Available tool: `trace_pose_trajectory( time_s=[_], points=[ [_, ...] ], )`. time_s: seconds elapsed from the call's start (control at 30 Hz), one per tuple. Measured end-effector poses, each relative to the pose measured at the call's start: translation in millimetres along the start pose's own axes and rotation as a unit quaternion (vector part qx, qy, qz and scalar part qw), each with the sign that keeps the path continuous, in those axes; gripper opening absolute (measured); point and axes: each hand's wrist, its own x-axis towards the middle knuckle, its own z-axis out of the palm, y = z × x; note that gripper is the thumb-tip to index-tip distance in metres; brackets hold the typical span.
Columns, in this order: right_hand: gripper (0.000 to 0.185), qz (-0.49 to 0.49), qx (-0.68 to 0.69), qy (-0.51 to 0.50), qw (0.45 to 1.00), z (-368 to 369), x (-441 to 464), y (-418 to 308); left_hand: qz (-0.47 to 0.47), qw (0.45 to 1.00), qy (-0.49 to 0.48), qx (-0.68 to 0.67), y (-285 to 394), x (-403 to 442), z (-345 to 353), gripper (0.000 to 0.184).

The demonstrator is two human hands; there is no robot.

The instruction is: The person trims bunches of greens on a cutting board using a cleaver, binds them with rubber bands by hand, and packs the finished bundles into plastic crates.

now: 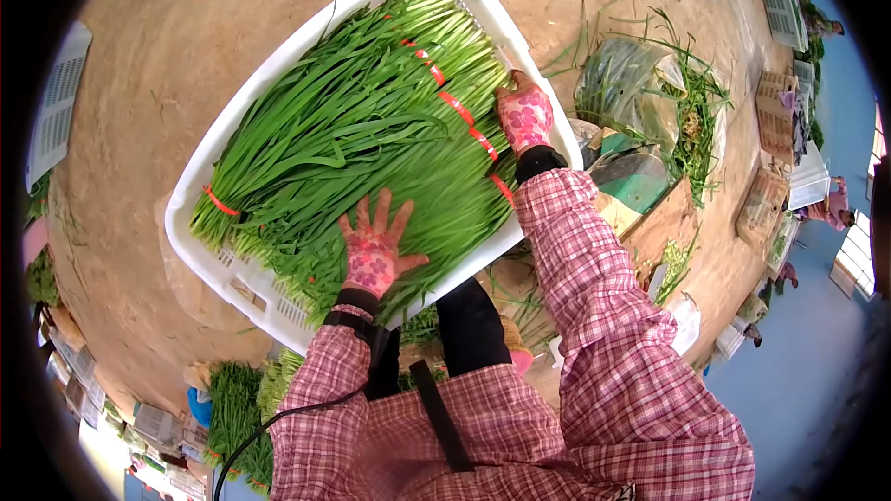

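A white plastic crate is packed with bunches of long green garlic chives, bound with red ties. My left hand, in a pink flowered fingerless glove, lies with fingers spread on the leaves at the crate's near side. My right hand, in a matching glove, is at the right inner wall, against the pale stem ends. Its fingers are curled downward and partly hidden; what they grip cannot be made out. Between my hands the leaves are blurred by motion.
Right of the crate lie a clear plastic bag, loose chive scraps and a piece of cardboard. More chives are heaped at the lower left. Crates and other people are along the far right.
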Motion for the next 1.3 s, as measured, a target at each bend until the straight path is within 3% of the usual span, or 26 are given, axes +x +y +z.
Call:
trace_pose_trajectory(
  time_s=[0.27,0.4,0.5,0.6,0.7,0.8,0.93,1.03,1.1,1.17,1.23,1.3],
  points=[
    [0.031,0.133,0.199,-0.048,0.970,28.7,10.7,15.1,0.009,0.999,0.029,-0.011,-1.7,0.5,2.3,0.111],
    [0.026,0.242,0.364,-0.082,0.896,13.0,8.1,-10.9,0.004,1.000,0.015,-0.009,-0.8,1.0,-0.3,0.110],
    [0.018,0.257,0.398,-0.065,0.878,17.9,9.1,-9.5,0.001,1.000,0.012,-0.008,-0.1,0.8,0.3,0.109],
    [0.009,0.211,0.432,-0.122,0.868,38.0,23.4,16.3,-0.003,1.000,-0.004,-0.002,1.1,0.4,-4.0,0.110],
    [0.006,0.285,0.462,-0.157,0.825,28.2,24.5,6.1,0.003,1.000,-0.006,-0.003,-1.6,1.2,0.0,0.110],
    [0.009,0.302,0.404,-0.145,0.851,5.9,16.1,-16.8,0.003,1.000,-0.003,0.004,0.0,-0.1,2.0,0.110],
    [0.010,0.346,0.428,-0.064,0.832,2.4,14.1,-26.5,-0.001,0.999,-0.047,-0.006,-0.3,2.7,-12.2,0.110],
    [0.009,0.287,0.532,0.015,0.796,9.8,-2.2,-17.4,-0.002,1.000,-0.019,0.008,1.8,-0.4,-8.4,0.110],
    [0.011,0.211,0.513,0.019,0.832,-7.6,-20.3,-26.0,-0.003,1.000,-0.018,0.004,1.1,-0.4,-4.8,0.110],
    [0.010,0.197,0.578,0.071,0.788,-40.3,-18.9,-22.0,-0.002,1.000,-0.013,0.000,0.6,1.3,-4.0,0.110],
    [0.015,0.098,0.637,0.052,0.763,-86.9,-3.9,-5.2,-0.005,1.000,-0.013,0.013,3.6,-0.8,-8.7,0.109],
    [0.021,0.097,0.741,-0.003,0.664,-158.5,-13.2,-19.2,-0.006,1.000,-0.014,0.024,5.0,-2.3,-12.9,0.109]
  ],
)
